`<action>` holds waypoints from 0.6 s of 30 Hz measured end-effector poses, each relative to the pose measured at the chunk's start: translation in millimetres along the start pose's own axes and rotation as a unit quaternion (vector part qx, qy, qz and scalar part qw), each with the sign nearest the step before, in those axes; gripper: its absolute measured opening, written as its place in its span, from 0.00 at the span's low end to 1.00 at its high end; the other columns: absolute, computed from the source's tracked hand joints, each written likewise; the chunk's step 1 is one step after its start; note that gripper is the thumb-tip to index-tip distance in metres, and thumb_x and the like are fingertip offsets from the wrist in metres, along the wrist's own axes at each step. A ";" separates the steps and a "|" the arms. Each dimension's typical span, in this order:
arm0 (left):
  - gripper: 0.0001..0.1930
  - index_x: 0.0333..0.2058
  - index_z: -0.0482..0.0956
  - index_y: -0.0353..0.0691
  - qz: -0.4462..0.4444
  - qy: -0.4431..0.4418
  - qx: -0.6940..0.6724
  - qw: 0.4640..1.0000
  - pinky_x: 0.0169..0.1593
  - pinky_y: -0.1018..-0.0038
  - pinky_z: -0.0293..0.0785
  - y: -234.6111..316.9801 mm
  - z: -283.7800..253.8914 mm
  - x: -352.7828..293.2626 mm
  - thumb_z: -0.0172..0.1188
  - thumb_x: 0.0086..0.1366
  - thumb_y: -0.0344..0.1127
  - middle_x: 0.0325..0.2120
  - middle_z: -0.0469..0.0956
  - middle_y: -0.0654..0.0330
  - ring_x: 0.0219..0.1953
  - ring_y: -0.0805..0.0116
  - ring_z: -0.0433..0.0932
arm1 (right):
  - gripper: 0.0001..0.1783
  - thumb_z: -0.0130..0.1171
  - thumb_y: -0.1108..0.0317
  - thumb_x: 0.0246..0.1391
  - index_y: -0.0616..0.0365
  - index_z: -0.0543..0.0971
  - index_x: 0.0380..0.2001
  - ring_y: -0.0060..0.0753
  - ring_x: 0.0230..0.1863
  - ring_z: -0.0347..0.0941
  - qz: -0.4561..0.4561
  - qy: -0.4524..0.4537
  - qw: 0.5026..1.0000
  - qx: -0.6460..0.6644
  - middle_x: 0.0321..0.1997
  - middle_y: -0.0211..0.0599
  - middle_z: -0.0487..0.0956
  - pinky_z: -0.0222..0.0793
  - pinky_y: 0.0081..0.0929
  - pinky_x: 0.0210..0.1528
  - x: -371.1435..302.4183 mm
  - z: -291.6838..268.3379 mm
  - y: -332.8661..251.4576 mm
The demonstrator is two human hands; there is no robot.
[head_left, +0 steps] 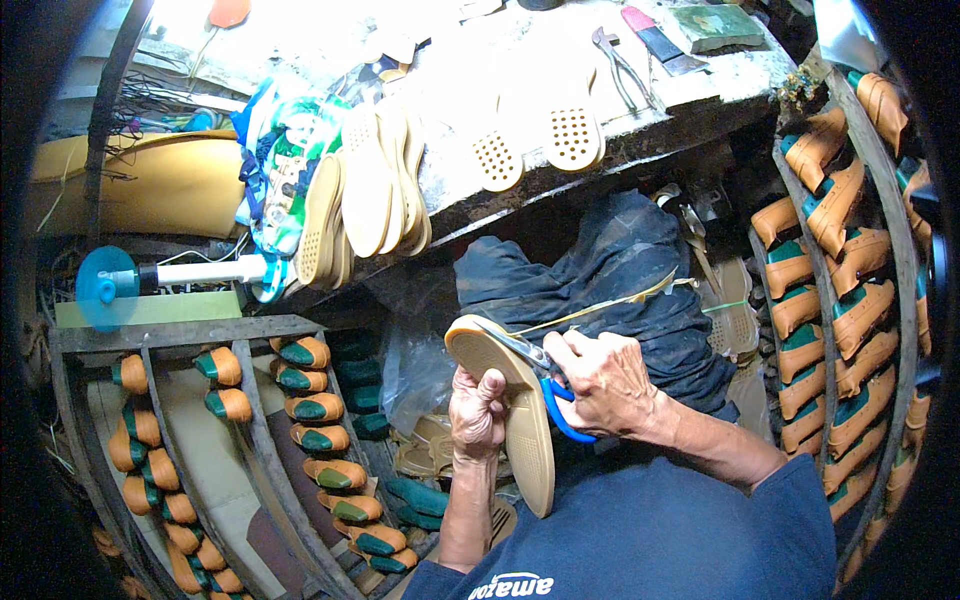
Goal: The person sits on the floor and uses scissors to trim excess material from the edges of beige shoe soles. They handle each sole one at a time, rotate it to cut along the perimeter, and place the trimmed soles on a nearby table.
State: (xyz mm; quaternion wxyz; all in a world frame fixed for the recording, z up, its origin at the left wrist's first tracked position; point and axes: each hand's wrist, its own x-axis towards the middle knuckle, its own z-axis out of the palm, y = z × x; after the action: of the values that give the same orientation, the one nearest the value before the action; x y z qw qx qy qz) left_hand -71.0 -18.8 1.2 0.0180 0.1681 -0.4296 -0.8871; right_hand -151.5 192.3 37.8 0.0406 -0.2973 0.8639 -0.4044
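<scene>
A tan shoe sole (523, 420) is tilted across my lap. My left hand (474, 412) grips its edge from the left, thumb on top. My right hand (610, 388) is closed around scissors (553, 402) with blue handles. The metal blades lie along the sole's edge near its upper end. A thin, pale strip (600, 304) runs from beside the blades over my dark trousers (630, 240). My right fingers partly hide the scissor handles.
Soles (375, 185) lean together on the bright workbench (455, 110), beside two perforated sole ends (573, 138). Pincers (625, 72) and a red-handled blade (660, 42) lie behind them. Wooden racks of orange-and-green shoe parts (318, 408) stand left and right. A blue fan (107, 288) is at left.
</scene>
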 end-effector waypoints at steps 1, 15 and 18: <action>0.28 0.66 0.76 0.37 -0.003 0.004 -0.001 1.000 0.60 0.64 0.85 -0.3 -0.5 -0.7 0.73 0.72 0.36 0.55 0.87 0.55 0.55 0.61 0.87 | 0.21 0.70 0.62 0.49 0.55 0.76 0.45 0.57 0.25 0.78 -0.003 0.008 1.000 0.006 0.31 0.43 0.79 0.74 0.49 0.29 -1.3 -0.3 0.2; 0.23 0.59 0.79 0.39 -0.006 0.008 0.043 0.999 0.54 0.68 0.87 10.5 -18.0 -0.3 0.77 0.69 0.34 0.48 0.89 0.58 0.47 0.65 0.89 | 0.22 0.72 0.58 0.53 0.56 0.78 0.47 0.57 0.32 0.82 0.008 -0.012 0.997 0.071 0.34 0.45 0.81 0.75 0.49 0.34 -10.4 -9.7 7.9; 0.24 0.61 0.82 0.38 -0.017 -0.059 0.029 0.998 0.61 0.64 0.84 14.8 -17.0 1.0 0.77 0.67 0.29 0.52 0.89 0.58 0.54 0.63 0.88 | 0.28 0.73 0.52 0.49 0.56 0.78 0.48 0.52 0.31 0.80 -0.031 0.004 0.999 -0.007 0.35 0.42 0.80 0.74 0.45 0.36 -5.0 -13.5 4.3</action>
State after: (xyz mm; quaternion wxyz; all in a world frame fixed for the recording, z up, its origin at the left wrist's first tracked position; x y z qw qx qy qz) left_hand -68.3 -41.2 2.6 -0.0269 0.1230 -0.4523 -0.8829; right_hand -153.7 206.3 42.8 0.0228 -0.3226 0.8575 -0.4003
